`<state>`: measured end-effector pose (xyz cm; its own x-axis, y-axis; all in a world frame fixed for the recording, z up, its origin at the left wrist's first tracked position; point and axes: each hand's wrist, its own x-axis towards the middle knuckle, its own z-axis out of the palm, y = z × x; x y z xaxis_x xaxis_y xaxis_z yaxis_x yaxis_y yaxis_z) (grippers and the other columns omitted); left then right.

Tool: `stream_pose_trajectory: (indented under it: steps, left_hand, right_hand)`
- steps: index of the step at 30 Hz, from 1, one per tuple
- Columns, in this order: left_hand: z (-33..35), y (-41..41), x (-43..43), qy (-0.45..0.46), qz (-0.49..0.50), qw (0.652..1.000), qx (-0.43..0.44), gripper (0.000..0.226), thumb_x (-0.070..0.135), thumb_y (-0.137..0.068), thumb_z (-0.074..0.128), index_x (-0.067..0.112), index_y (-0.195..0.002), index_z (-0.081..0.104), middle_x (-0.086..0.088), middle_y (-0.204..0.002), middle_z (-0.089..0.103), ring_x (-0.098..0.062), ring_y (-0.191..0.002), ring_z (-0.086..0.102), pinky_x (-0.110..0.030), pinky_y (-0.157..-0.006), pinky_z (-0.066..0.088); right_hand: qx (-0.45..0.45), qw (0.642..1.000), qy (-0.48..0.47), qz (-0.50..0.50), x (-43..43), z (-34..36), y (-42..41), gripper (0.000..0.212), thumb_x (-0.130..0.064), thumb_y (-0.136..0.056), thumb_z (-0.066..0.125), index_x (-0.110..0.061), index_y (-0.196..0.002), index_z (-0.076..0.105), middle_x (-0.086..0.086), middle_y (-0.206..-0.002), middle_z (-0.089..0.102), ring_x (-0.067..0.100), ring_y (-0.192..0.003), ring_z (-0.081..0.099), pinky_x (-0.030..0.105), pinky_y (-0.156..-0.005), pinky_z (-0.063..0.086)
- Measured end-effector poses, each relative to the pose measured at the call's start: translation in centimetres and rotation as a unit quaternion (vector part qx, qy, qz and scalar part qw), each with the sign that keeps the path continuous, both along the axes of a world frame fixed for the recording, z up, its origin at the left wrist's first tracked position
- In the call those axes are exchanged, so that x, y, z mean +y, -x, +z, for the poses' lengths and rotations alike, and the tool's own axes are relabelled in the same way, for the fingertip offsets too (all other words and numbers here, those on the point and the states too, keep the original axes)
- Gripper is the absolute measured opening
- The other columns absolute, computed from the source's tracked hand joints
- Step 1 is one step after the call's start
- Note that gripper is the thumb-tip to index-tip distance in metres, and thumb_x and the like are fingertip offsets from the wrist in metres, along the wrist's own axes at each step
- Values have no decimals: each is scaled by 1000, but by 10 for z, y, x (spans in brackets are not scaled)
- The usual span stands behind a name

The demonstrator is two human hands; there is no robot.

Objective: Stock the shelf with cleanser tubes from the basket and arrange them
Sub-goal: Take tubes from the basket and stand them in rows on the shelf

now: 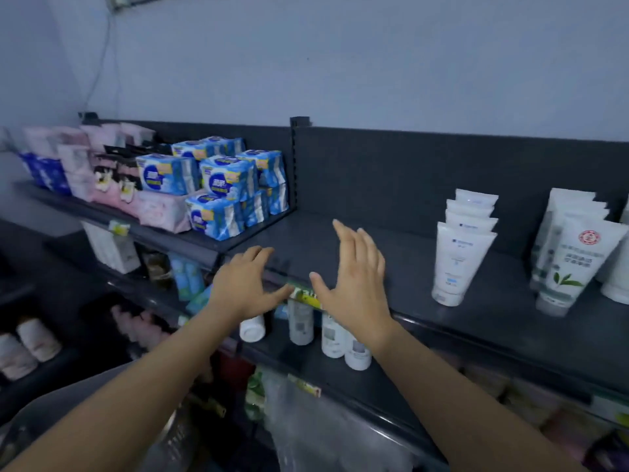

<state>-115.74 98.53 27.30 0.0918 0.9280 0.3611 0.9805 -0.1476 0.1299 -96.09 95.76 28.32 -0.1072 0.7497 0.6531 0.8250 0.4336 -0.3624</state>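
A dark top shelf (391, 253) runs across the view. On its right stands a row of white cleanser tubes (461, 257), cap down, one behind another. Further right is a second row of white tubes with a red seal and green leaf (575, 264). My left hand (245, 284) hovers at the shelf's front edge with fingers spread and nothing in it. My right hand (357, 277) is raised just right of it over the bare shelf, fingers apart, also holding nothing. No basket can be made out for certain.
Blue and pink wrapped packs (211, 185) fill the shelf section to the left, behind a metal divider (294, 165). White bottles (326, 332) stand on the shelf below my hands. A clear plastic bag (326, 434) lies low in front.
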Motion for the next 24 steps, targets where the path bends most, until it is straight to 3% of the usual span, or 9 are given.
stream_pose_trajectory:
  steps: [4, 7, 10, 13, 15, 18, 22, 24]
  left_hand:
    - [-25, 112, -37, 28, 83, 994, 63, 109, 87, -59, 17, 23, -145, 36, 0, -145, 43, -27, -125, 49, -41, -95, 47]
    - [-51, 202, -69, 55, 150, 985, 60, 106, 88, -61, 21, 22, -140, 43, -1, -143, 46, -29, -121, 51, -42, -93, 47]
    - [-82, 279, -95, 93, 187, 977, 48, 104, 86, -62, 22, 18, -138, 44, -5, -140, 47, -31, -118, 52, -42, -91, 48]
    - [-115, 336, -117, 165, 209, 963, 33, 102, 85, -70, 31, 20, -149, 29, -4, -152, 32, -29, -132, 41, -42, -99, 44]
    - [-139, 362, -124, 206, 232, 951, 8, 96, 80, -77, 43, 21, -150, 26, -3, -154, 29, -28, -135, 37, -41, -99, 44]
    - [-174, 390, -124, 237, 259, 936, -1, 91, 76, -79, 46, 19, -148, 29, -4, -152, 33, -28, -131, 40, -40, -94, 47]
    - [-222, 407, -111, 285, 300, 910, -39, 85, 68, -80, 53, 18, -145, 33, -6, -149, 37, -29, -131, 41, -40, -94, 45]
    - [-249, 410, -103, 300, 321, 895, -76, 85, 68, -79, 54, 19, -146, 33, -4, -147, 39, -28, -130, 42, -39, -97, 44]
  right_hand:
    - [-46, 994, 80, 63, 0, -24, 96, 85, -43, -86, 59, -19, -152, 12, 3, -146, 38, 25, -138, 31, 40, -111, 27]
    - [-48, 971, 198, 126, 0, -46, 174, 68, -41, -90, 58, -17, -146, 27, 4, -135, 49, 24, -124, 47, 36, -98, 42]
    - [-32, 941, 290, 172, -2, -83, 246, 40, -35, -90, 60, -13, -122, 51, 4, -102, 59, 25, -98, 60, 34, -81, 46]
    - [-67, 917, 342, 197, -3, -128, 304, 26, -28, -87, 64, -7, -102, 58, 6, -91, 61, 23, -86, 60, 36, -77, 48]
    - [-111, 887, 397, 208, 0, -153, 333, 24, -21, -85, 66, -4, -100, 59, 8, -92, 62, 22, -86, 59, 37, -78, 48]
    - [-146, 850, 453, 223, 14, -187, 368, 22, -17, -83, 67, -2, -97, 59, 13, -95, 61, 27, -92, 59, 40, -80, 49]
    - [-185, 806, 507, 243, 45, -241, 412, 23, -16, -83, 68, -13, -72, 48, 12, -84, 54, 26, -84, 56, 34, -67, 42]
    - [-207, 783, 529, 253, 63, -274, 431, 10, -10, -81, 68, -8, -86, 60, 13, -98, 62, 28, -98, 60, 36, -79, 48]
